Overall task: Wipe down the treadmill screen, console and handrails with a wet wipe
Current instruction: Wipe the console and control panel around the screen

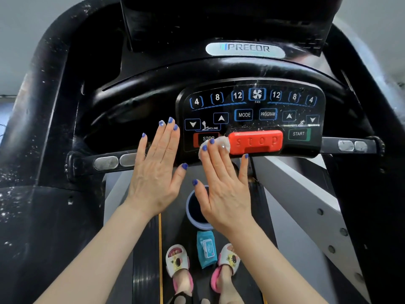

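R hand [223,189] presses the wipe [215,147] flat-fingered on console [254,106]; soft, limp, needs flat pressure; L hand [156,172] flat, holds nothing.

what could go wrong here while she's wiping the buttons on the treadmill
1. The right hand presses the wet wipe on the control panel, between the STOP key and the red stop bar, with the START key on the same row; a slip might press a key while she stands on the belt.
2. The wipes pack and the bin sit on that belt, close to her feet, a trip hazard.
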{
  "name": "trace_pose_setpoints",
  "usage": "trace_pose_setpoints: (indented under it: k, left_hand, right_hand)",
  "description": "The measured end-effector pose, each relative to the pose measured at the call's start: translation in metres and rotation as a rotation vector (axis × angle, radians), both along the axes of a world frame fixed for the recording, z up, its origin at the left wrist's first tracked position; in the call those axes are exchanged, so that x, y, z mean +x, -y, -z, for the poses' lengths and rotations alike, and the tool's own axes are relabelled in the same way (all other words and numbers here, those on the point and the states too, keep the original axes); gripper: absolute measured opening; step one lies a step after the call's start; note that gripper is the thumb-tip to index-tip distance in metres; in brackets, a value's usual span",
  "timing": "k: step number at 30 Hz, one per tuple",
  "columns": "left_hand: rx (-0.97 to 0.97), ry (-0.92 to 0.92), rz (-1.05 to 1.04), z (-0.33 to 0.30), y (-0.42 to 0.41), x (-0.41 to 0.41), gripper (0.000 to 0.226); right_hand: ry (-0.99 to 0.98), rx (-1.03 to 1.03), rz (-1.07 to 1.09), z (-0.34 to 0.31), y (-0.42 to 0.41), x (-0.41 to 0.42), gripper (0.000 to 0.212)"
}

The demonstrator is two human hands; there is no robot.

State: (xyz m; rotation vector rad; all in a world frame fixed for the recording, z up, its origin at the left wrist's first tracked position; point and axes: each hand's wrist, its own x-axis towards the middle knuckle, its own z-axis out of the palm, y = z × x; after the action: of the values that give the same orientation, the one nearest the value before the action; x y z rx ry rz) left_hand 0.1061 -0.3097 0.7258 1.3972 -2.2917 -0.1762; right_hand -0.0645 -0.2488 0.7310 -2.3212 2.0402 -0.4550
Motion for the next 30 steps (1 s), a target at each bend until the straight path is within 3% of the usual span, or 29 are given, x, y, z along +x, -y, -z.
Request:
trace_pose_setpoints:
  k: [6,17,23,30]
  left_hand:
    - [-0.036,0.047,-0.014,0.003,0.002,-0.003,0.072]
    - [-0.042,0.085,-0.010,0.004,0.002,-0.003,0.072]
    - [-0.031,0.086,-0.020,0.004,0.002,-0.003,0.073]
    - [-0.047,0.092,-0.020,0.005,0.003,-0.003,0.073]
  right_hand:
    - [-0.122,-0.043,-0.008,-0.035,0.053,-0.015,0.062]
    - [-0.065,-0.067,0.020,-0.056,0.086,-0.020,0.062]
    - [-0.197,-0.076,-0.178,-0.069,0.107,-0.022,0.062]
    - [-0.059,0.002,0.128,-0.081,0.118,-0.083,0.060]
